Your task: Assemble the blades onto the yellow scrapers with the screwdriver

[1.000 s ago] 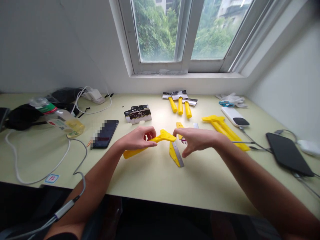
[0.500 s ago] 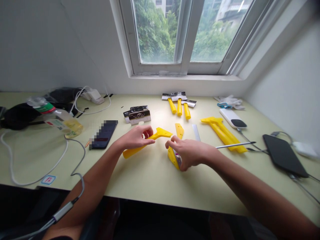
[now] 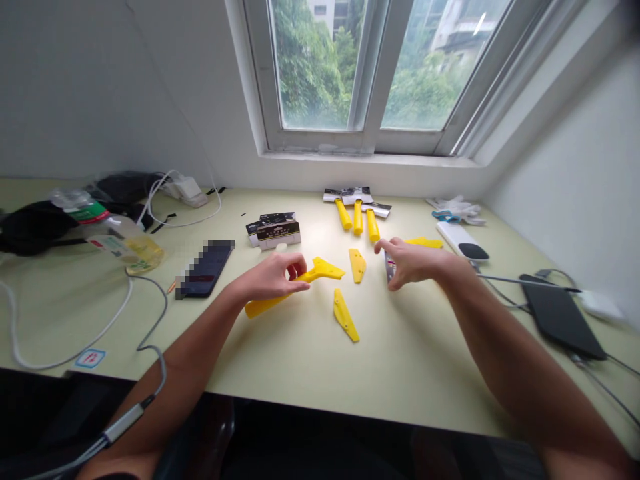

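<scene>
My left hand [image 3: 273,275] is closed around a yellow plastic scraper handle [image 3: 325,268], its wide flat head pointing right. At the right, my right hand [image 3: 407,261] has its thumb and fingers curved around a thin grey metal strip [image 3: 389,268] on the table; I cannot tell whether it is pinched. A screwdriver with a long metal shaft [image 3: 525,283] and dark tip extends rightward from behind that wrist, its handle hidden in the hand. Between the hands lie two yellow plates with small holes, one near plate [image 3: 345,316] and one farther plate [image 3: 357,266].
Three yellow-handled scrapers [image 3: 358,217] lie below the window. Small black boxes [image 3: 278,235] and a phone [image 3: 207,270] are left. More yellow scraper parts [image 3: 424,243] are partly behind my right arm. A white device [image 3: 463,241], a black phone [image 3: 563,317] and cables lie right; a bottle [image 3: 125,240] lies far left.
My right hand has moved away and to the right, from over the near yellow plate to the metal strip, and the screwdriver moved with it. My left hand stays on the scraper handle.
</scene>
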{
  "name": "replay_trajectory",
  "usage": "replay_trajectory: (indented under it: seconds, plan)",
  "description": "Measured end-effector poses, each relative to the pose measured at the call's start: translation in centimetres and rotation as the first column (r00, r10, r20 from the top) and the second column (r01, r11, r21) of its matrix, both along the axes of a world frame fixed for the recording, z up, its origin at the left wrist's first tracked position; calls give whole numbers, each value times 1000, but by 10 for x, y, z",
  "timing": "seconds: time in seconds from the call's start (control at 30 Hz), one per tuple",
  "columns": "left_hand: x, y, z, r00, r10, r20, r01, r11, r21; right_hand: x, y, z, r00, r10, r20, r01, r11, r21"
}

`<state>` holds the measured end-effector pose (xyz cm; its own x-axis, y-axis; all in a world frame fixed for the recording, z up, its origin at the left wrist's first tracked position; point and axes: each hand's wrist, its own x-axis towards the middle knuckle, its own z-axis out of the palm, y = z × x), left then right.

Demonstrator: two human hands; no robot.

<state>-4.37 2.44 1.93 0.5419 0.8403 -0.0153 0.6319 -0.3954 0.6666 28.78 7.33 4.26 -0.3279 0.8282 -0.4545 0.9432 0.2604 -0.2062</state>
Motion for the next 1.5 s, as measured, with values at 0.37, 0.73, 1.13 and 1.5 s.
replay_trajectory:
  seconds: [0.37,0.73,1.13,1.5]
  plan:
    - [-4,1,6,999,32,-10,-32,998,45,-70,-74,6,902,430,-39,-431,902,-10]
    - [-3,2,4,999,30,-21,-29,999,44,-78,-72,-8,883,469,-12,-468,883,45]
    - [-5,2,4,999,49,-6,-49,998,25,-34,-16,4,982,181,-58,-167,966,198]
    - [-3,1,5,998,67,-16,-66,995,73,-42,-10,-8,964,257,-72,-241,954,178]
